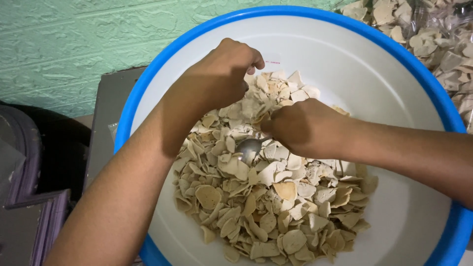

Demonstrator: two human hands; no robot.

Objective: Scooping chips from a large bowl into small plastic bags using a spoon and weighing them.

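A big white basin with a blue rim (374,74) holds a heap of pale, thin cracker chips (266,207). My left hand (221,74) hovers over the far side of the heap with its fingers pinched together on some chips. My right hand (303,129) reaches in from the right and is closed around the handle of a metal spoon (249,148), whose bowl lies on the chips in the middle of the heap.
Clear plastic bags full of the same chips (433,34) lie at the upper right beyond the basin. A green textured wall (74,39) stands behind. A grey surface (108,113) and dark purple-edged furniture (29,207) are at the left.
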